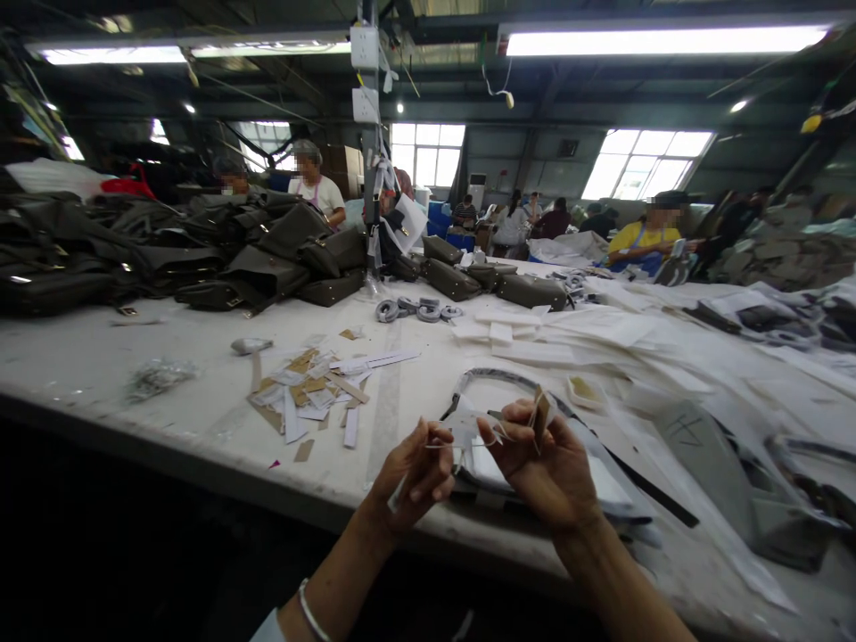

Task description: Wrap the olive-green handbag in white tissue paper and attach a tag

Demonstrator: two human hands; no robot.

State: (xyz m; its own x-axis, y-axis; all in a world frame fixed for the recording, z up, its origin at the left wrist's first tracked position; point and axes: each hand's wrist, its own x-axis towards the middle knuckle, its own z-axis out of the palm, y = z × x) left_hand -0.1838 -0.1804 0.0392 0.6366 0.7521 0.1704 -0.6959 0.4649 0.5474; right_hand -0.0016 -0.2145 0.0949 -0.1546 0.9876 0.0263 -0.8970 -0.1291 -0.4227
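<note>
My left hand (415, 470) is closed in a pinch on a thin white paper strip (461, 434) near the front edge of the white table (100, 357). My right hand (545, 464) is closed too, pinching the other end of the strip together with a small brown tab (540, 415). Both hands hover just above a grey bag piece with a curved dark handle (498, 378) lying flat on the table.
A heap of torn paper and brown strips (314, 388) lies to the left. Rolls of tape (418, 309) and white sheets (602, 334) sit mid-table. Dark olive bags (201, 250) pile at the back left. Other people work at the far side.
</note>
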